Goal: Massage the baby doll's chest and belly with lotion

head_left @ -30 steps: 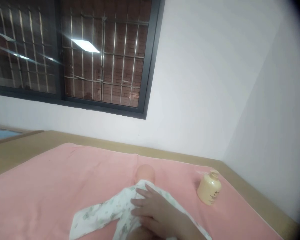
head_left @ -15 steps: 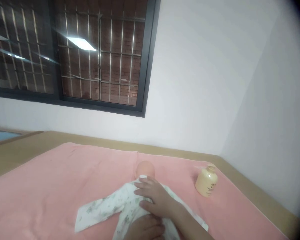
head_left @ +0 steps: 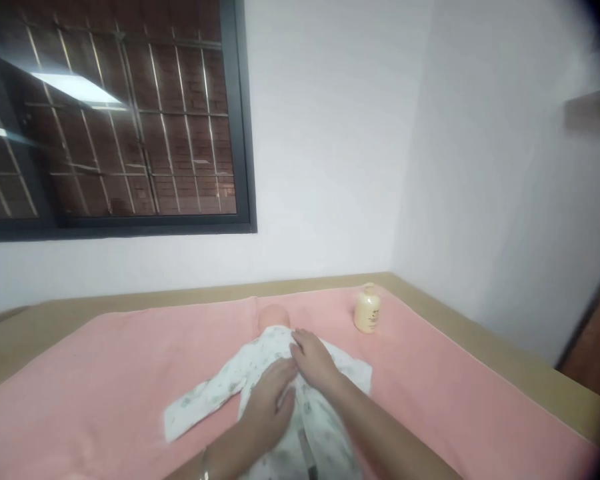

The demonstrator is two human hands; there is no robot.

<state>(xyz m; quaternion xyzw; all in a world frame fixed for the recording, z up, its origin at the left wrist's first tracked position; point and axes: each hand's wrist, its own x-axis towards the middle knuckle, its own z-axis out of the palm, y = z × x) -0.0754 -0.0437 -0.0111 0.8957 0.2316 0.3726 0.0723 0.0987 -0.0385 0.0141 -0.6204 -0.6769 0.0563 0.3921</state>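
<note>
Nearest me, my left forearm (head_left: 217, 453), a bracelet (head_left: 205, 467) at the wrist, slants in from the lower left, and my right forearm (head_left: 387, 423) slants in from the lower right. My left hand (head_left: 266, 408) lies palm down over the clothes (head_left: 325, 433) of the doll (head_left: 311, 403), fingers together and aimed up and to the right, thumb a little apart. My right hand (head_left: 314, 360) sits just beyond and beside it, angled up and to the left, fingers loosely together near the chest top — I can't tell whether either hand pinches cloth. The doll lies right under both hands, its long axis running away from me and tipping slightly left towards the head (head_left: 273, 317), so the right hand is the nearer one to that end. The left-side sleeve (head_left: 205, 393) stretches out towards me, clear of my fingers; the right-side sleeve (head_left: 357, 370) spreads outward past my right wrist. Beyond, right of the head and well apart from it, a bottle (head_left: 367, 313) stands upright on the pink mat (head_left: 430, 400) — all of it on the counter (head_left: 480, 343).
</note>
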